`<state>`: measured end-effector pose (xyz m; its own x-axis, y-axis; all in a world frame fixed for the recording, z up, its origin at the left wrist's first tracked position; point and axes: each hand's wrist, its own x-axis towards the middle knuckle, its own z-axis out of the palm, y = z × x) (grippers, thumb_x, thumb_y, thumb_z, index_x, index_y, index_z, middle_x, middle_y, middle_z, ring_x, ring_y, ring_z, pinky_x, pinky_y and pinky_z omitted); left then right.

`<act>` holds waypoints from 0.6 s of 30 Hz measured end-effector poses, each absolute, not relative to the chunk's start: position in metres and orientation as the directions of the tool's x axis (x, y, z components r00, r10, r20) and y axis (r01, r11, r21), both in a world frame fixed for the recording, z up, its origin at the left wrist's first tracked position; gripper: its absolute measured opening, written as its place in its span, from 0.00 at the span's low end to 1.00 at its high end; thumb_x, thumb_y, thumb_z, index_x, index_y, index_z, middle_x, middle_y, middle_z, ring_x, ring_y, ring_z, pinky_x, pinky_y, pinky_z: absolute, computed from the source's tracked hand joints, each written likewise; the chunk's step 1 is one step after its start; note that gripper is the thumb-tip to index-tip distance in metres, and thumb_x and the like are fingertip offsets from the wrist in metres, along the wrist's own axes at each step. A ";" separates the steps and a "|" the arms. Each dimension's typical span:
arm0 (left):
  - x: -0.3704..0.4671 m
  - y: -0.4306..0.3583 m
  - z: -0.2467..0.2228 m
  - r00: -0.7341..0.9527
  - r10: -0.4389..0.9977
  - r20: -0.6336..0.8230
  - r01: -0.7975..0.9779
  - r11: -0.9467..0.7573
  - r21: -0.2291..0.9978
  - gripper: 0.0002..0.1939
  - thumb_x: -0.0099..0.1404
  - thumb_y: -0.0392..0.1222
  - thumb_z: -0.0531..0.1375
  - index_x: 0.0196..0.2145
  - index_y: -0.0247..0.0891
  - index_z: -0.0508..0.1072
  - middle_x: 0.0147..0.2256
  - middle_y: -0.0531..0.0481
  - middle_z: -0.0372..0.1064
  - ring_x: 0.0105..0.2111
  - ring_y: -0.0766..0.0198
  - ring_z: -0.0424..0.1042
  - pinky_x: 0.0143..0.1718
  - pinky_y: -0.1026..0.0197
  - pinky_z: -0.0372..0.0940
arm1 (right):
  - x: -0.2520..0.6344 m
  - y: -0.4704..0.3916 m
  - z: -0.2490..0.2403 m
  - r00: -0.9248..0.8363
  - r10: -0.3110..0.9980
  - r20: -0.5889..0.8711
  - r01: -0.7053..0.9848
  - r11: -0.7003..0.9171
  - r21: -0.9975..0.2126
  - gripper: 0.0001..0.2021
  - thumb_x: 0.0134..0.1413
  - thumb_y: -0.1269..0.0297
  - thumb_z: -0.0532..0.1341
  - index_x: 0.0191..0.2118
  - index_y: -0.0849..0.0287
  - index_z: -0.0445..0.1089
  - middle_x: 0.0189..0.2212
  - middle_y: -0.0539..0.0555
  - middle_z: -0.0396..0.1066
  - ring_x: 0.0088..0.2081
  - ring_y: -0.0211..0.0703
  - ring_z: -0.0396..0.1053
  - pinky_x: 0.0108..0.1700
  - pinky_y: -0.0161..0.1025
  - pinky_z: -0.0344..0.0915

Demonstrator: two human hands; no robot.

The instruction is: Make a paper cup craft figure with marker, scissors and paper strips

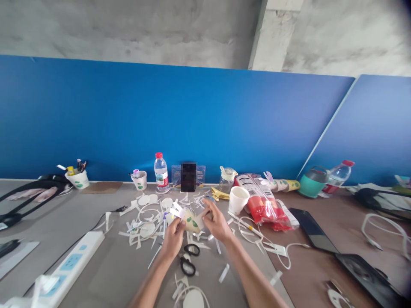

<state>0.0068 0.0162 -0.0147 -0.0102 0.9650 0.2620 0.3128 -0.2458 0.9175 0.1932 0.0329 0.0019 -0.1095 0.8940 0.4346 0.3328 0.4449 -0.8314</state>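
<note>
My left hand point(173, 237) is closed on a paper cup point(192, 223) with green leaf prints, tilted on its side above the table. White paper strips point(177, 210) stick out at the cup's left end. My right hand point(216, 220) is at the cup's right end, fingers curled and thumb close to the index finger. Whatever lies between those fingertips is too blurred to make out. Black-handled scissors point(188, 260) lie on the table just below the cup. Cut white paper scraps point(147, 229) are strewn around both hands.
Behind stand a water bottle point(161, 173), a dark pixelated rectangle point(188, 177), a glass jar point(226, 179) and a white cup point(238, 200). Red-and-white packages point(261, 201) lie to the right. A power strip point(72, 263) is at left, phones point(313, 231) at right. A blue partition point(192, 115) closes off the back.
</note>
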 end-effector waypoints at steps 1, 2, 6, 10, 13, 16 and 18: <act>0.007 0.016 -0.015 -0.003 0.967 0.253 0.302 -0.240 0.923 0.17 0.61 0.54 0.51 0.22 0.40 0.60 0.20 0.57 0.54 0.23 0.65 0.56 0.26 0.63 0.53 | 0.193 0.031 0.004 -0.118 0.885 0.449 0.364 0.460 -0.810 0.29 0.46 0.74 0.54 0.57 0.58 0.60 0.35 0.51 0.70 0.34 0.39 0.68 0.39 0.36 0.66; 0.007 0.016 -0.016 0.005 0.970 0.242 0.292 -0.233 0.928 0.17 0.61 0.54 0.52 0.22 0.40 0.60 0.20 0.57 0.54 0.23 0.65 0.56 0.26 0.63 0.53 | 0.193 0.029 0.007 -0.129 0.879 0.459 0.394 0.470 -0.790 0.30 0.45 0.74 0.54 0.58 0.57 0.59 0.37 0.52 0.70 0.34 0.39 0.68 0.39 0.36 0.66; 0.007 0.015 -0.017 0.062 0.981 0.185 0.263 -0.195 0.945 0.17 0.62 0.54 0.51 0.22 0.40 0.60 0.20 0.57 0.54 0.23 0.65 0.55 0.26 0.63 0.52 | 0.192 0.024 0.012 -0.172 0.870 0.462 0.502 0.481 -0.719 0.31 0.44 0.73 0.56 0.59 0.55 0.58 0.41 0.53 0.70 0.33 0.39 0.68 0.40 0.37 0.66; 0.007 0.015 -0.017 0.074 0.981 0.177 0.238 -0.190 0.952 0.17 0.62 0.54 0.52 0.23 0.40 0.62 0.21 0.57 0.55 0.24 0.65 0.56 0.27 0.63 0.53 | 0.191 0.023 0.014 -0.184 0.875 0.448 0.550 0.469 -0.691 0.30 0.46 0.71 0.58 0.59 0.56 0.58 0.37 0.52 0.71 0.30 0.39 0.67 0.38 0.37 0.66; 0.007 0.014 -0.017 0.075 0.980 0.185 0.241 -0.198 0.950 0.17 0.62 0.53 0.52 0.23 0.39 0.62 0.21 0.57 0.55 0.24 0.65 0.56 0.27 0.63 0.53 | 0.190 0.022 0.017 -0.176 0.877 0.447 0.555 0.464 -0.691 0.29 0.46 0.69 0.59 0.58 0.56 0.59 0.34 0.51 0.70 0.30 0.39 0.67 0.38 0.36 0.66; 0.008 0.013 -0.016 0.087 0.976 0.201 0.250 -0.216 0.944 0.17 0.63 0.53 0.52 0.23 0.39 0.63 0.21 0.57 0.57 0.23 0.65 0.57 0.27 0.63 0.54 | 0.190 0.021 0.020 -0.182 0.879 0.441 0.548 0.463 -0.697 0.29 0.46 0.69 0.60 0.58 0.57 0.60 0.32 0.50 0.69 0.29 0.38 0.66 0.37 0.35 0.65; 0.009 0.011 -0.014 0.078 0.974 0.213 0.261 -0.226 0.939 0.17 0.63 0.53 0.52 0.23 0.39 0.62 0.21 0.57 0.57 0.23 0.65 0.57 0.27 0.63 0.54 | 0.190 0.020 0.022 -0.192 0.878 0.437 0.541 0.467 -0.700 0.29 0.47 0.69 0.60 0.58 0.56 0.59 0.30 0.48 0.69 0.28 0.38 0.65 0.35 0.34 0.65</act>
